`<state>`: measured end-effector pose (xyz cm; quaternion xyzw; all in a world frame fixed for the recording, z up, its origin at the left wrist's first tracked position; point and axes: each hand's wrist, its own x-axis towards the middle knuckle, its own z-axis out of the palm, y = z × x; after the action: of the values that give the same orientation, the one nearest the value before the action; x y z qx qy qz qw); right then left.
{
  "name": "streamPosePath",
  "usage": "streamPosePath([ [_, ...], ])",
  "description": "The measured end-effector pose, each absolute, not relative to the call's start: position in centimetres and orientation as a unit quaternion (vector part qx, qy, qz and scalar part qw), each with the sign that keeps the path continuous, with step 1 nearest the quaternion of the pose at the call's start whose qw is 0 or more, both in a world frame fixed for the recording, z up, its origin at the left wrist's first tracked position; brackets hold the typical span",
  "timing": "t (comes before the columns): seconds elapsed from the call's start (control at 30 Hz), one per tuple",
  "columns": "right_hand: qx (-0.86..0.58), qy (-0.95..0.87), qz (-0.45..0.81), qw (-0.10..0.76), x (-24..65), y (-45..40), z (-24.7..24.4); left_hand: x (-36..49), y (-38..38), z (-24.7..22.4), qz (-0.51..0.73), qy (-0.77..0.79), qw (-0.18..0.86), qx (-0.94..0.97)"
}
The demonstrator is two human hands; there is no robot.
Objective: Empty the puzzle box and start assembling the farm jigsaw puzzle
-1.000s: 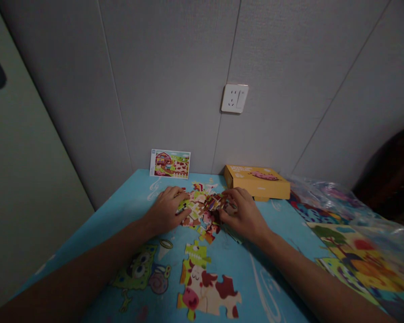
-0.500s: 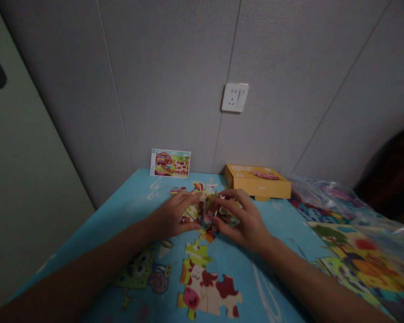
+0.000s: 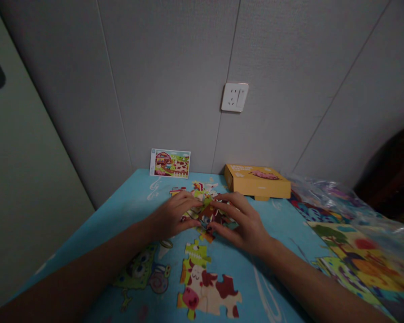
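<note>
Both hands meet over a loose heap of jigsaw puzzle pieces [image 3: 208,211] in the middle of the blue tabletop. My left hand [image 3: 175,213] curves round the heap's left side, fingers and thumb on puzzle pieces. From the right, my right hand [image 3: 244,220] grips pieces at the heap's other edge, its thumb low and its fingers above. Brown and green pieces show between the fingertips; how many are held is hidden. Closer to me lies a joined puzzle section with a cow [image 3: 208,289], topped by a green piece with a white fence [image 3: 197,252].
A farm picture card [image 3: 171,163] leans on the wall at the back. Right of it stands a yellow puzzle box [image 3: 261,181]. Colourful picture sheets [image 3: 360,255] and clear plastic wrap [image 3: 333,197] cover the right side. The wall holds a socket [image 3: 234,97].
Pieces that stood upright between my fingers have tipped flatter, showing a brown and green face. My right hand has shifted very slightly; the cow section has stayed put.
</note>
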<state>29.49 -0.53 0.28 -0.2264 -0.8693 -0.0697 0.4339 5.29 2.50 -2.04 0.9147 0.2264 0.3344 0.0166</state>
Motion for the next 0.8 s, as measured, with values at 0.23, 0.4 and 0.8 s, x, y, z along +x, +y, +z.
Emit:
streamPosePath([
  [0.23,-0.228,-0.871,-0.060,0.430,29.4,-0.6,0.3,5.5,2.3,-1.6,0.345,0.229,0.007,0.910],
  [0.4,-0.235,-0.875,-0.041,0.422,29.4,-0.4,0.2,5.6,2.1,-1.4,0.365,0.207,0.001,0.907],
  [0.8,-0.295,-0.864,0.017,0.408,29.2,-0.2,0.0,4.9,3.2,-2.4,0.306,0.364,-0.015,0.880],
])
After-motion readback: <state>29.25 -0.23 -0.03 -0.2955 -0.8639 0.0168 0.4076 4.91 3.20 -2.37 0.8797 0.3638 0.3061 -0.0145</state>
